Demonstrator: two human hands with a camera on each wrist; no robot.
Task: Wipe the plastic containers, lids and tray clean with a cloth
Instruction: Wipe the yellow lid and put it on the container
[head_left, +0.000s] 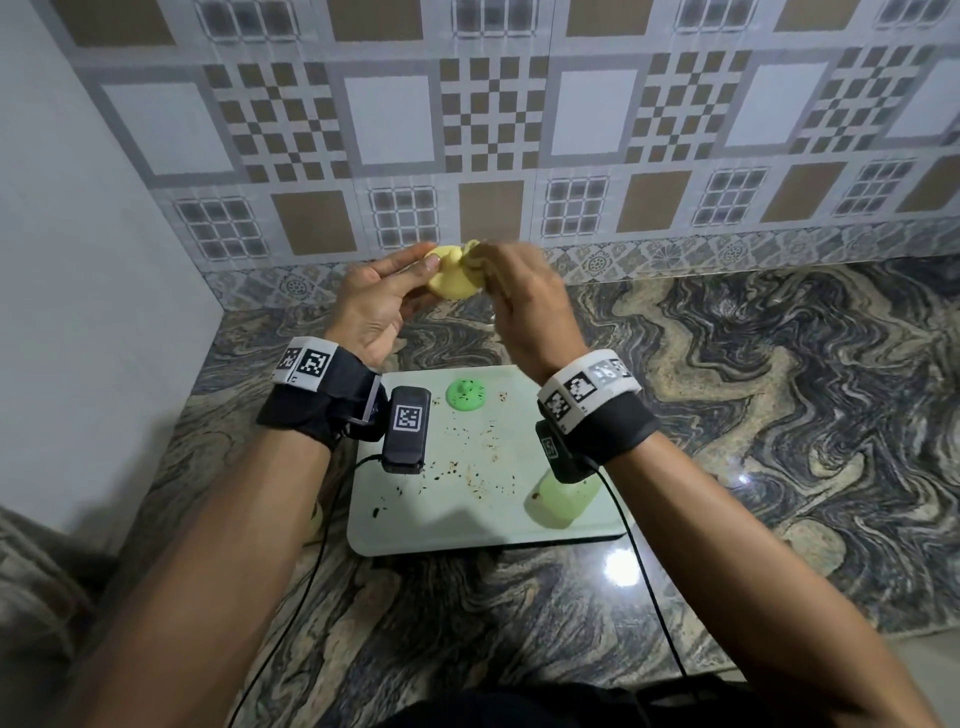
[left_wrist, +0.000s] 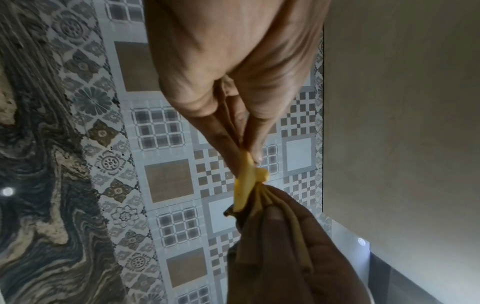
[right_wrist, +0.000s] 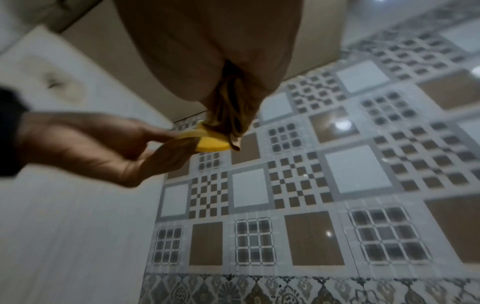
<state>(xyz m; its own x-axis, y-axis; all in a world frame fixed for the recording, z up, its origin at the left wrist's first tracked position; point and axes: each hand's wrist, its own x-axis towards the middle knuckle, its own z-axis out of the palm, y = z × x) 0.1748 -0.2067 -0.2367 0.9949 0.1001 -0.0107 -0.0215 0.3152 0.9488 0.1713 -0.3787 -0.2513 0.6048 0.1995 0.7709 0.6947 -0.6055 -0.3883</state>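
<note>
Yellow lid (head_left: 451, 283) held edge-on above the counter, pinched by my left hand (head_left: 379, 306); my right hand (head_left: 524, 306) clenches the bunched cloth (right_wrist: 228, 111) against it. Recommended: rotate lid gradually, covering rim and both faces.

The round plastic lid (head_left: 451, 283) is pale yellow, a deeper yellow from the right wrist view; the bunched cloth (right_wrist: 228, 115) against it is a dull tan-yellow. The flat rectangular plastic tray (head_left: 415, 525) is a very pale mint white, flecked with brown and black crumbs. On it lie a small round bright green lid (head_left: 466, 395) with dark specks and a translucent light green plastic container (head_left: 558, 506). The polished stone countertop (head_left: 753, 395) swirls in black, grey and beige. The tiled wall (head_left: 488, 119) shows grey, white and brown squares — checkerboards and grids — above a floral grey border. Both wristbands (head_left: 597, 415) are black with black-and-white coded squares.
</note>
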